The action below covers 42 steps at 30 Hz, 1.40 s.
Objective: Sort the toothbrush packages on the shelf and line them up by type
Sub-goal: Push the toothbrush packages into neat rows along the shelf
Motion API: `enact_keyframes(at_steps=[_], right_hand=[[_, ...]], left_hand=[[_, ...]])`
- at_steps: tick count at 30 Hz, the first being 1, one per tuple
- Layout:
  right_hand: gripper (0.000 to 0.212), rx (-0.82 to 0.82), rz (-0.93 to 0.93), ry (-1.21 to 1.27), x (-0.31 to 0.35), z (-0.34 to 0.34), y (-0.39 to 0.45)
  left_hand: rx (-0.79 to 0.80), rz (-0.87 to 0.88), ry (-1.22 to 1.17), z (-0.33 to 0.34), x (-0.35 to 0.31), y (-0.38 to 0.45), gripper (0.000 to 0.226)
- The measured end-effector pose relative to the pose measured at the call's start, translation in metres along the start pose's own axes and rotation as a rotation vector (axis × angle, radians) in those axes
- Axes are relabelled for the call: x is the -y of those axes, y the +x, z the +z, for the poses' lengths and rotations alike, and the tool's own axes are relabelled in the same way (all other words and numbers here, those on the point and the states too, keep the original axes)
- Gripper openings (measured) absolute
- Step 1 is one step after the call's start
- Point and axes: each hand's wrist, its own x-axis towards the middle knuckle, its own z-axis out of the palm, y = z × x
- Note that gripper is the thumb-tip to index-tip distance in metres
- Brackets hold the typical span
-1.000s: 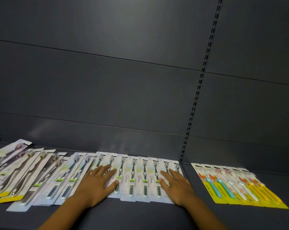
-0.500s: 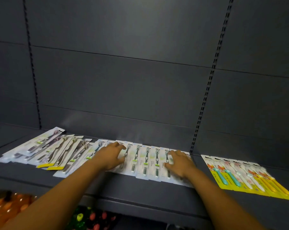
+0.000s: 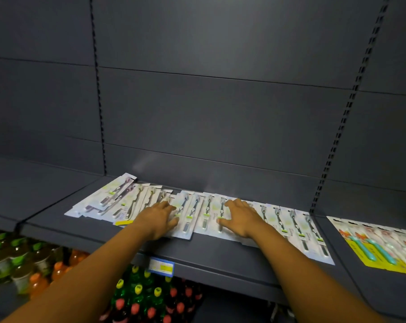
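Note:
A row of white toothbrush packages (image 3: 297, 227) with dark brushes lies flat along the grey shelf (image 3: 57, 215). My left hand (image 3: 159, 217) rests flat on the packages left of centre, fingers spread. My right hand (image 3: 241, 217) presses flat on the packages beside it, fingers straight. At the left, a fanned, overlapping group of white packages with brown and purple brushes (image 3: 118, 197) lies askew, two with yellow bottom ends. At the far right, yellow children's toothbrush packages (image 3: 374, 243) with teal and white brushes sit in a row.
The shelf's grey back panel (image 3: 209, 113) rises behind, with slotted uprights (image 3: 337, 136) at left and right. A blue-and-yellow price tag (image 3: 162, 266) hangs on the front edge. Below the shelf stand several bottles (image 3: 139, 297) with coloured caps.
The view has pulled back and swung left, showing the lower shelf's bottles. Both hands have slid left along the row of white packages and stay flat on them.

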Motion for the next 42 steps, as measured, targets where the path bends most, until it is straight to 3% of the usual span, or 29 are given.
enact_keyframes(at_steps=[4,8,12,20,28,31,33,35,38,42], right_hand=[[0.071,0.014,-0.017,0.076,0.052,0.017,0.028],[0.069,0.003,0.005,0.144,0.109,0.046,0.057],[0.068,0.028,0.06,0.108,0.143,0.072,0.07],[0.07,0.067,0.129,0.002,0.176,0.077,0.099],[0.074,0.148,0.161,0.057,0.21,0.087,0.121],[0.066,0.176,0.17,0.105,0.208,0.085,0.12],[0.06,0.2,0.161,0.185,0.203,0.083,0.121],[0.058,0.166,0.156,0.316,0.195,0.082,0.121],[0.054,0.086,0.155,0.374,0.183,0.081,0.116],[0.055,0.082,0.149,0.156,0.186,0.086,0.111]], left_hand=[[-0.015,0.106,0.058,0.012,0.039,0.01,0.057],[-0.079,0.235,0.115,0.025,0.079,0.022,0.09],[-0.115,0.316,0.134,0.028,0.107,0.031,0.089],[-0.109,0.236,0.101,0.029,0.169,0.05,0.092],[-0.08,0.175,0.105,0.018,0.182,0.055,0.096],[-0.162,0.246,-0.031,0.015,0.154,0.06,0.074],[-0.097,0.314,-0.224,0.015,0.137,0.063,0.054],[-0.013,0.346,-0.338,0.018,0.13,0.064,0.051],[0.02,0.366,-0.222,0.023,0.134,0.066,0.057],[-0.044,0.33,-0.058,0.019,0.152,0.066,0.052]])
